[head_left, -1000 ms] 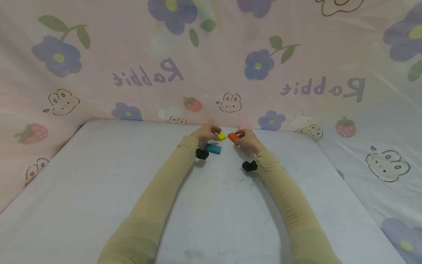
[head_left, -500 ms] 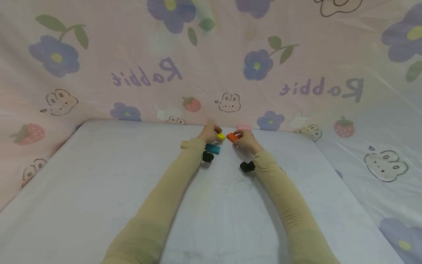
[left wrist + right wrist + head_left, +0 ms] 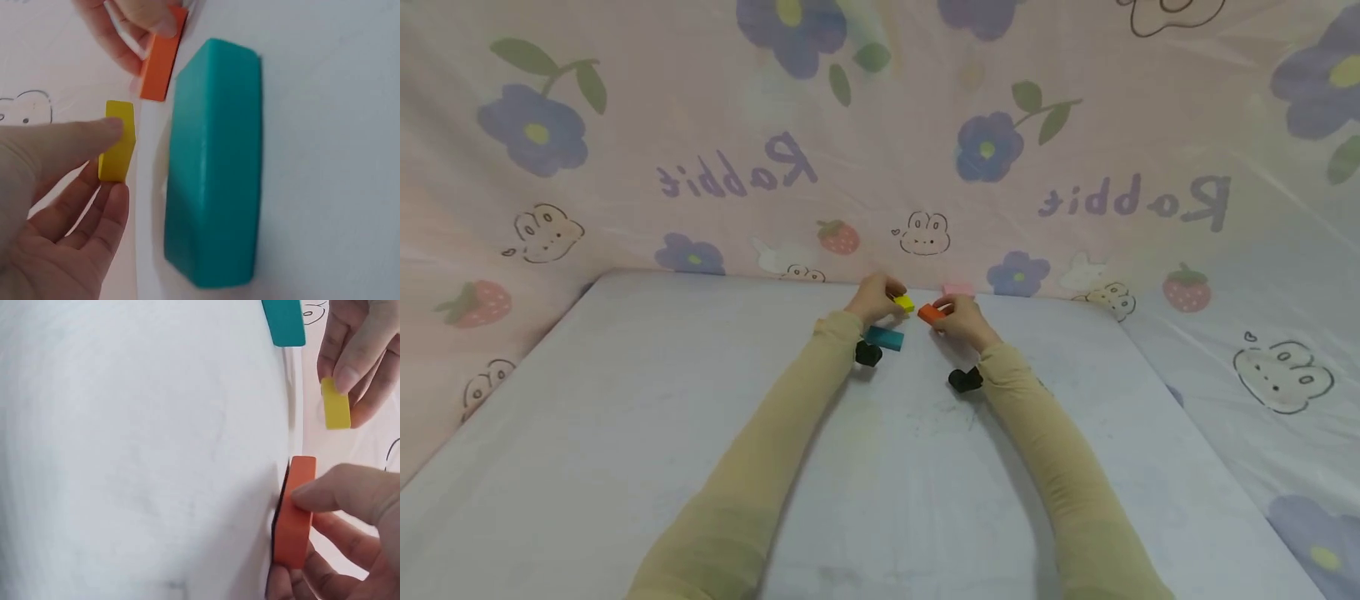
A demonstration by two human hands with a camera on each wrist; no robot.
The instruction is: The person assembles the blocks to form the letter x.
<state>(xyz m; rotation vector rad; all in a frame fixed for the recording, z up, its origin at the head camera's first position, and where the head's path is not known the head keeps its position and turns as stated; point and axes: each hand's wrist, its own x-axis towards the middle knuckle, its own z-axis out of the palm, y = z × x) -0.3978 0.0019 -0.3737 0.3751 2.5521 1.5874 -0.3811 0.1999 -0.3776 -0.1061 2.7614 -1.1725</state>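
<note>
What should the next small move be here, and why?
I'd probably move the left hand slightly toward the right hand, bringing the yellow block closer to the orange block. Each hand pinches one block, their near ends face each other across a visible gap, and the teal block lies on the table, outside that gap.

A small, plain yellow block [image 3: 117,159], flat-faced, is pinched in the left grip [image 3: 874,300], raised above the bench [image 3: 895,467] near its far edge. A longer orange block [image 3: 295,531] is pinched in the right grip [image 3: 964,321], just beside the yellow one, not touching it; bench contact is unclear.
</note>
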